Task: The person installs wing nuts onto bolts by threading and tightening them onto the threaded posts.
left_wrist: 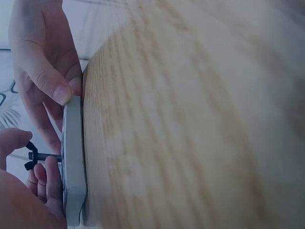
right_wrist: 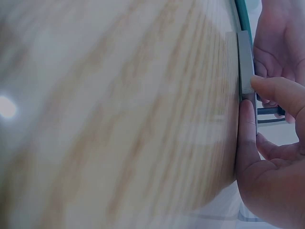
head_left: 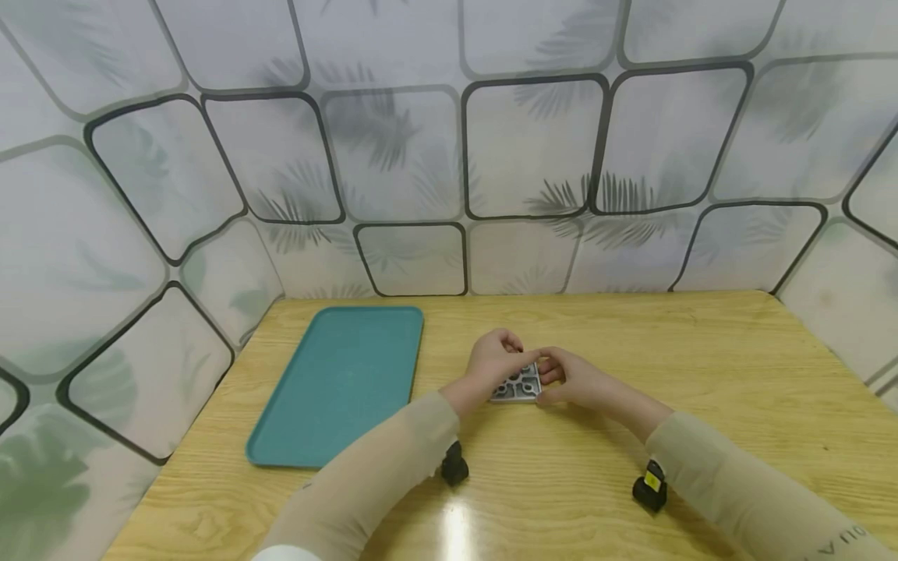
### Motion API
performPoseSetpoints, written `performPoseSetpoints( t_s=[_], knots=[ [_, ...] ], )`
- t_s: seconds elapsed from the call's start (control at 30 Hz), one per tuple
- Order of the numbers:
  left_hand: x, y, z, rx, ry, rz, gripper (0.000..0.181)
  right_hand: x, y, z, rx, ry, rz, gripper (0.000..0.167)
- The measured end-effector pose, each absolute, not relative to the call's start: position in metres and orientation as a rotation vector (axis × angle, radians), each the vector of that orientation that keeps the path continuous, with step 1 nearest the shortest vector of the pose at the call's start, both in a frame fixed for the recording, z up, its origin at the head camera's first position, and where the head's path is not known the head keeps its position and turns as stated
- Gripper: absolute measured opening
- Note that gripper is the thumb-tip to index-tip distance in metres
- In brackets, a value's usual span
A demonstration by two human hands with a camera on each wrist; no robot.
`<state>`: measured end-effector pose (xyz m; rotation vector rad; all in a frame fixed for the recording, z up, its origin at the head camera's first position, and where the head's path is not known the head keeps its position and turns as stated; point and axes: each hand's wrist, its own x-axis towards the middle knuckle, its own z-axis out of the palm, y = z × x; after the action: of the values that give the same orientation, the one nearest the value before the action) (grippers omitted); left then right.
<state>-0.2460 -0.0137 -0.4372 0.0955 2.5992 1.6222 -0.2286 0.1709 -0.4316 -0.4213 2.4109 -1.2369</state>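
Observation:
A square grey metal plate [head_left: 517, 388] with recessed round holes lies flat on the wooden table. A threaded bolt [left_wrist: 49, 156] stands up from it, carrying a black wing nut [left_wrist: 31, 156], clearest in the left wrist view. The left hand [head_left: 493, 360] reaches over the plate, its thumb and fingers curled about the wing nut. At the plate's right side, the right hand [head_left: 578, 380] pinches the edge. The right wrist view shows its thumb [right_wrist: 276, 90] on the plate and a finger against the side. Part of the plate is hidden behind the left hand.
A teal tray [head_left: 344, 382] lies on the table [head_left: 561, 483] to the left of the hands. A patterned wall [head_left: 533, 148] rises behind the table and along both sides. Black wrist cameras [head_left: 454, 465] hang below both sleeves.

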Motion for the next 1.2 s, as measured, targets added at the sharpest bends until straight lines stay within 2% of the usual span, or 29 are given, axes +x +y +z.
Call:
performPoseSetpoints(
  t_s=[0.33, 1.2],
  knots=[
    [-0.252, -0.022, -0.440, 0.157, 2.344, 1.838, 0.017, -0.229, 0.172, -0.432, -0.448, 2.389, -1.262, 0.085],
    [-0.257, -0.030, -0.442, 0.174, 2.180, 1.856, 0.023, -0.229, 0.171, -0.431, -0.452, 2.399, -1.259, 0.086]
  ],
)
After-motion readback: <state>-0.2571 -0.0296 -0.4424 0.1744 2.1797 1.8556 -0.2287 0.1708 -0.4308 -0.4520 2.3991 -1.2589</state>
